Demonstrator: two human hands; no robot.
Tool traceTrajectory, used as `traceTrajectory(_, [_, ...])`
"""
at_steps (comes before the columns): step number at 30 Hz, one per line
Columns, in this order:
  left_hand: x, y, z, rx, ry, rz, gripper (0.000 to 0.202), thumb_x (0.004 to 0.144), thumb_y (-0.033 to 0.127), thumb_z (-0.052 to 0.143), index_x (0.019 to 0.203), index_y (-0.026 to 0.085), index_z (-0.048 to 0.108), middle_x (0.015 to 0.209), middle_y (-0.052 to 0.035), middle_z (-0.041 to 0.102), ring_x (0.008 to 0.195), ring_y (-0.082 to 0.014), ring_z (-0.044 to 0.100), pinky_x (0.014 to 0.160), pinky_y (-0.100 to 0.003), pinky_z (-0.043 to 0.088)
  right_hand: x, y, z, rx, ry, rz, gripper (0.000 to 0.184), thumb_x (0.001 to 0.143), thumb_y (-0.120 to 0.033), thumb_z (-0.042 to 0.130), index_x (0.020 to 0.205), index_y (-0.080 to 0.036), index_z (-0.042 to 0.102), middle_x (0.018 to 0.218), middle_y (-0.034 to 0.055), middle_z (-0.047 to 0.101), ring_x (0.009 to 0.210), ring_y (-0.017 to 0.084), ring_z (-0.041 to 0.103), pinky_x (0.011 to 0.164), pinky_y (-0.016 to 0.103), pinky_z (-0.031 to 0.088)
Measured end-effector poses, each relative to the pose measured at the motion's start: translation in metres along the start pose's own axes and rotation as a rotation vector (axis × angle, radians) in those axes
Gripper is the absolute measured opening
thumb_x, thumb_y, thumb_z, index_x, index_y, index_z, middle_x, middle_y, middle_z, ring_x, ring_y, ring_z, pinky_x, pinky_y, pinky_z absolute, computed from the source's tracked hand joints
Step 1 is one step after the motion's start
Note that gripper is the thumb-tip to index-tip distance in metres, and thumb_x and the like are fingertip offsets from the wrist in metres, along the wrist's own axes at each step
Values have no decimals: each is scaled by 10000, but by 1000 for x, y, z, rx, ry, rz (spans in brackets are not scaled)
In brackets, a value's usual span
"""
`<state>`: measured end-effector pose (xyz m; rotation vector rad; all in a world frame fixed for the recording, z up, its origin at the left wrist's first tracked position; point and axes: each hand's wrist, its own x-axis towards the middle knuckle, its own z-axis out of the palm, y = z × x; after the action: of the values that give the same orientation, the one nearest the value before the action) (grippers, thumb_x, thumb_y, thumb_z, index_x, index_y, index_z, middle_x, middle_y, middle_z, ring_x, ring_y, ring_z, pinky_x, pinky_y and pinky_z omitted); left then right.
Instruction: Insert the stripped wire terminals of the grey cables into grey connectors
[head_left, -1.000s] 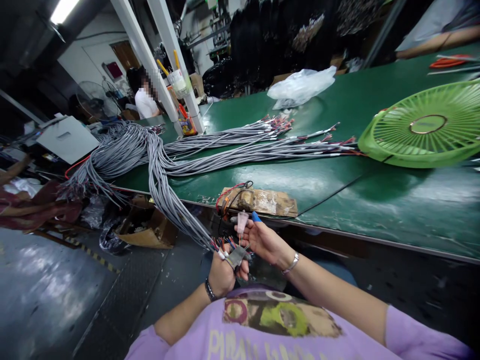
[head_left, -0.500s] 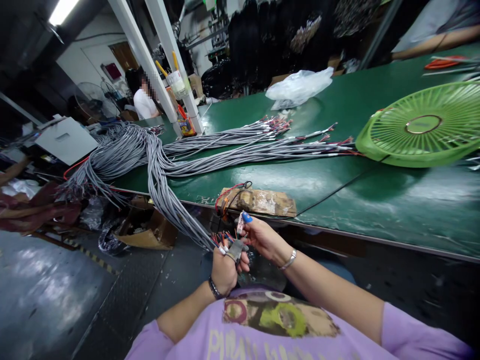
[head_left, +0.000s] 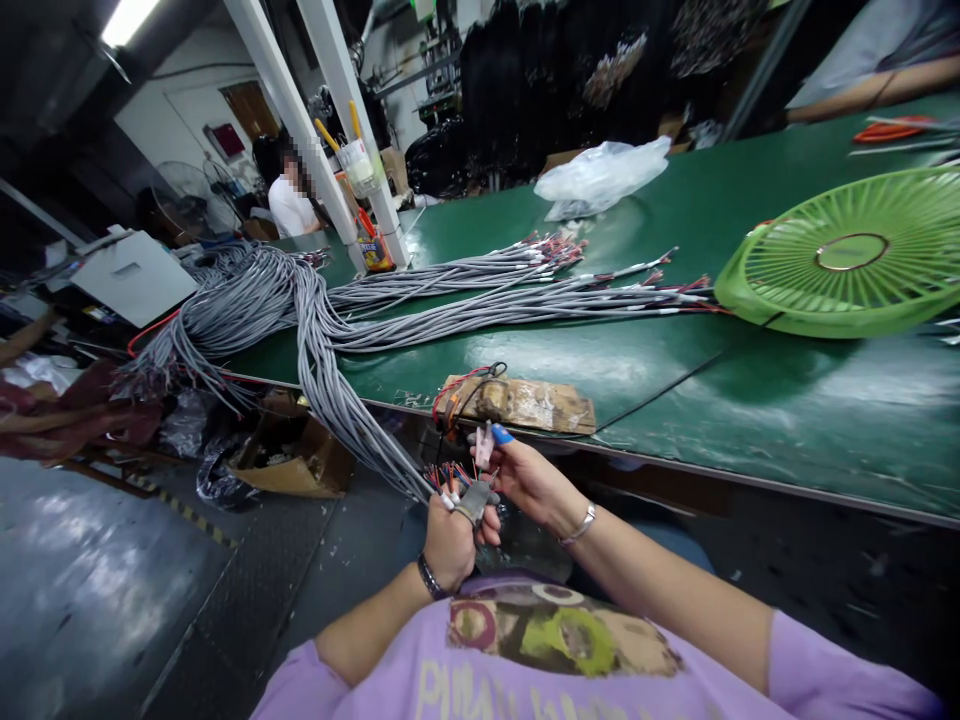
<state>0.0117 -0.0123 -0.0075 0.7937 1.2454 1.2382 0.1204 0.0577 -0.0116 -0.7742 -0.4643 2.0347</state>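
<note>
My left hand [head_left: 448,545] is closed around the end of a bundle of grey cables [head_left: 367,438]. Thin coloured wires [head_left: 450,474] fan out above that fist, with white sleeves at their base. A grey wrap [head_left: 474,500] covers the left thumb. Just above and to the right, my right hand [head_left: 534,488] pinches a small pale pink piece [head_left: 484,448], whose exact kind I cannot make out. Blue tape covers one of the right fingertips. The two hands are close together in front of the bench edge.
Along the green bench [head_left: 675,400] lie more grey cables [head_left: 480,318]. A taped wooden block [head_left: 525,402] with wires sits at the near edge. Farther off are a green fan [head_left: 847,255], a plastic bag [head_left: 600,175] and white posts [head_left: 352,130]. A person [head_left: 291,205] is behind.
The pale pink piece in my right hand has turned and tilted slightly. My left hand keeps its hold on the cables, and the view has shifted a little.
</note>
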Motion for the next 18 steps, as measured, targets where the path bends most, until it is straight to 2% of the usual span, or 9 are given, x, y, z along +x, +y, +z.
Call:
traceTrajectory(4, [-7,0,-5,-24,5,12,320,680,438,646,609,142,546,442,5,571,304,-76,478,318,-169,260,-4,-2,-2,14,-59,91,364,828,-521,501,803,-176,617,710,30,631,567,108,549,530,225,456])
traceTrajectory(6, [-10,0,-6,-45,16,20,329,678,455,649,637,142,556,450,5,576,307,-78,480,320,-170,262,-6,-4,-1,-1,-80,118,375,839,-524,474,813,-176,611,716,35,629,568,110,550,543,233,465])
traceTrajectory(10, [-11,4,-5,-76,37,41,359,675,491,652,674,142,565,462,9,579,317,-73,477,328,-169,262,-6,-8,3,-81,-85,20,171,801,-342,593,842,-178,621,720,19,634,570,102,536,548,220,466])
traceTrajectory(12, [-10,6,-2,-79,40,50,371,676,504,650,681,142,568,466,10,577,323,-72,477,330,-171,259,-5,-7,3,-113,-77,-27,127,784,-290,612,830,-174,630,742,23,645,577,100,533,546,215,463])
traceTrajectory(18, [-1,6,6,-107,40,65,350,682,485,648,689,145,561,479,14,576,339,-74,481,344,-179,274,0,0,-6,-113,-79,-74,290,782,-452,599,789,-165,647,769,56,664,592,117,544,542,235,453])
